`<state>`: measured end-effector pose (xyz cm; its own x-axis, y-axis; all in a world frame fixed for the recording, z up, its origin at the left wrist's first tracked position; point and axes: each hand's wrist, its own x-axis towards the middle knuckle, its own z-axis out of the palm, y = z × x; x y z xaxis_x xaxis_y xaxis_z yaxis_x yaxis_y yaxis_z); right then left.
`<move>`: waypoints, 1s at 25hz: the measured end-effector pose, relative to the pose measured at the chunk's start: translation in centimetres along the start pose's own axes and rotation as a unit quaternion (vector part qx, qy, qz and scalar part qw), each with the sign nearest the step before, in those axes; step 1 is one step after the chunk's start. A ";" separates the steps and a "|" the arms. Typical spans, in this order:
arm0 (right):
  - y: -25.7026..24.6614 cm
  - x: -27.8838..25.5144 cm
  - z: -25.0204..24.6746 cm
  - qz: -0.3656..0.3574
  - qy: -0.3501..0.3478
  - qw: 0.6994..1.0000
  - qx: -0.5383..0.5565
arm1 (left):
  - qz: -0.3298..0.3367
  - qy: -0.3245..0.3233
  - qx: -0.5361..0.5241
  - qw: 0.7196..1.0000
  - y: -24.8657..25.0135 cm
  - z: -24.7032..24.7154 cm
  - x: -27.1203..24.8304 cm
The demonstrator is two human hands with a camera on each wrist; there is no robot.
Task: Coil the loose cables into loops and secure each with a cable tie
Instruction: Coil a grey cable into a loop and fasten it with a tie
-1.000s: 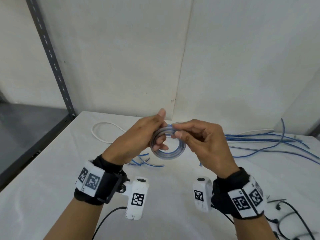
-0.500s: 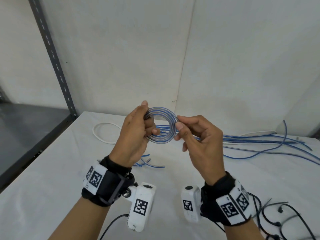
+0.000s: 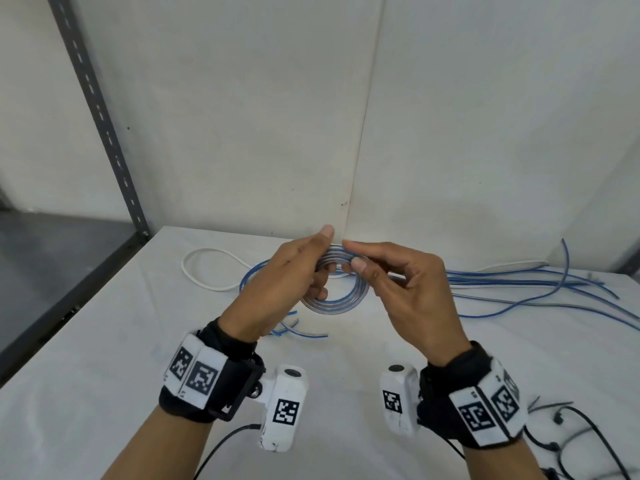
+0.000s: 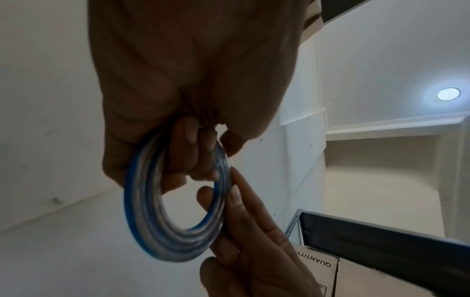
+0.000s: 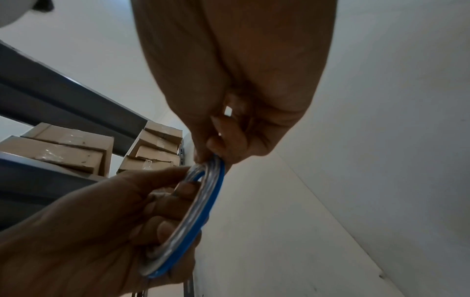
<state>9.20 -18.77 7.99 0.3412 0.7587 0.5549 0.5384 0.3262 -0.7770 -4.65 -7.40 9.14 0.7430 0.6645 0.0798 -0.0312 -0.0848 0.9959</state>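
A small coil of blue and clear cable point(image 3: 332, 301) hangs in the air above the white table point(image 3: 104, 375), held between both hands. My left hand point(image 3: 320, 271) grips its left side, with fingers curled through the ring point(image 4: 188, 158). My right hand point(image 3: 356, 259) pinches the top right of the coil between thumb and forefinger; the right wrist view shows that pinch point(image 5: 216, 154) on the blue edge of the coil point(image 5: 201, 211). A wider blue loop point(image 3: 251, 275) lies behind my left hand. I cannot make out a cable tie on the coil.
Several loose blue and grey cables point(image 3: 519, 284) stretch across the table to the right. A white cable point(image 3: 204, 268) loops at the back left. Short blue offcuts point(image 3: 301, 332) lie under my left wrist. Black cords point(image 3: 575, 431) sit at the right front. A grey shelf upright point(image 3: 100, 116) stands left.
Half a second ago both hands held the coil raised in front of the wall; they have since come down with it and the ring has tipped flatter.
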 end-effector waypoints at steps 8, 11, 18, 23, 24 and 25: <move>-0.2 0.1 1.6 0.005 0.153 0.984 0.091 | 0.010 0.052 -0.176 0.983 0.8 0.2 0.0; -0.2 0.0 2.2 0.004 0.190 0.978 0.082 | 0.006 0.050 -0.227 0.973 1.2 0.1 0.0; -0.3 -0.2 3.2 0.018 0.175 0.974 0.142 | 0.015 0.076 -0.287 0.955 0.8 0.8 0.2; 0.0 0.3 2.0 0.025 0.139 0.966 0.217 | 0.002 -0.024 -0.241 0.970 0.3 -0.1 0.5; 0.0 0.4 1.2 0.023 0.110 0.973 0.200 | -0.001 -0.061 -0.205 0.977 0.4 -0.5 0.4; 0.0 0.4 0.5 0.022 0.071 0.981 0.178 | -0.009 -0.091 -0.174 0.980 0.3 -0.7 0.3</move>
<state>8.94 -18.23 8.07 0.4768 0.6983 0.5339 0.2249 0.4903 -0.8421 -4.85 -6.70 9.45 0.8516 0.5172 0.0854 -0.2200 0.2049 0.9537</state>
